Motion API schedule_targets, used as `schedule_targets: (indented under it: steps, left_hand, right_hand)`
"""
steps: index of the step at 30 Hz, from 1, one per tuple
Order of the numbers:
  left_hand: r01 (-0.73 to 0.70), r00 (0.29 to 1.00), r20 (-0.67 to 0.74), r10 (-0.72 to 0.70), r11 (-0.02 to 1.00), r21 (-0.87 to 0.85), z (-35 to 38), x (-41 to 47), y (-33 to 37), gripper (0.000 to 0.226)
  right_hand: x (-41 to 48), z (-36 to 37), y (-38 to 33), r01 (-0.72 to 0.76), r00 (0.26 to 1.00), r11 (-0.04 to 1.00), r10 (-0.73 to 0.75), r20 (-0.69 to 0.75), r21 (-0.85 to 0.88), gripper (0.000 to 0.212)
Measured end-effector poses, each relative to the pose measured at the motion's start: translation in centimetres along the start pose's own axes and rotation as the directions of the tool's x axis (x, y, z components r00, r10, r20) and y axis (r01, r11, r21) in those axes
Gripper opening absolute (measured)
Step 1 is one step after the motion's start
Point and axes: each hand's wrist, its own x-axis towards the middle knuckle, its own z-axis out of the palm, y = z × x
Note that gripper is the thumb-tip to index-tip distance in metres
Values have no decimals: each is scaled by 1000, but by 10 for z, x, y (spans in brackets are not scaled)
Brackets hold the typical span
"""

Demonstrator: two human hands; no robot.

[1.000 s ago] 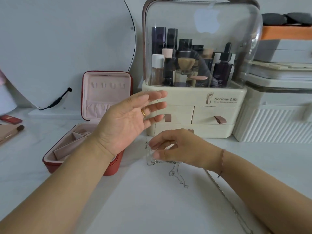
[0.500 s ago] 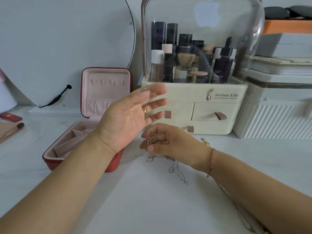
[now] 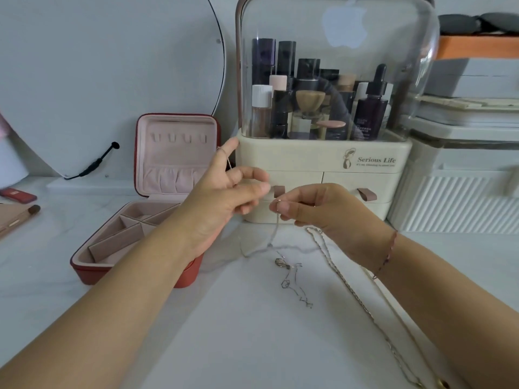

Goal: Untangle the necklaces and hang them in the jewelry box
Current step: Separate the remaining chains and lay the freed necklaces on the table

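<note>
Thin necklace (image 3: 276, 231) stretched between both hands above white table (image 3: 247, 346), lower part blurred, trailing down to the tabletop. Pinched by thumb and forefinger of right hand (image 3: 317, 209); looped over raised index finger of left hand (image 3: 222, 197), other fingers curled. Pendant necklace (image 3: 292, 279) and long chain (image 3: 351, 287) lying just beside. Open red jewelry box (image 3: 157, 192) at left.

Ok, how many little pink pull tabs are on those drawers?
2. One tab sits above the right hand; the other tab is on the right drawer. More may be hidden.

White marble table (image 3: 252, 346) bears red jewelry box (image 3: 92, 276), cosmetics organizer (image 3: 323, 158), necklaces (image 3: 280, 262).
</note>
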Motion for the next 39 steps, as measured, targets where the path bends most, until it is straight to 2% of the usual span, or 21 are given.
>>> schedule_targets:
  steps: [5, 11, 23, 27, 31, 35, 39]
  left_hand:
    - [-67, 997, 54, 49, 920, 387, 1, -3, 3, 30]
    - [-101, 995, 38, 95, 846, 523, 5, -3, -5, 13]
    - [-143, 988, 11, 156, 869, 474, 5, -5, 2, 3]
    - [-133, 989, 5, 147, 877, 462, 7, -6, 2, 3]
    - [-120, 989, -14, 144, 871, 476, 7, -6, 0, 3]
    - [-109, 991, -22, 135, 879, 464, 6, -6, 0, 6]
    - [-68, 992, -68, 106, 905, 421, 6, -5, 1, 4]
  right_hand:
    - [-1, -7, -3, 7, 1000, 998, -5, -24, 67, 9]
    - [-1, -8, -3, -5, 1000, 995, 5, 1, 98, 16]
    - [-1, -10, -1, -49, 999, 993, 49, 0, 110, 19]
    - [-2, -8, -1, -71, 996, 981, 60, 68, 183, 20]
    - [-3, -4, -2, -88, 988, 986, 68, 137, 142, 25]
    - [-2, -1, 1, -57, 995, 997, 52, 87, 56, 16]
    - [-1, -2, 0, -13, 999, 998, 11, 36, 66, 6]
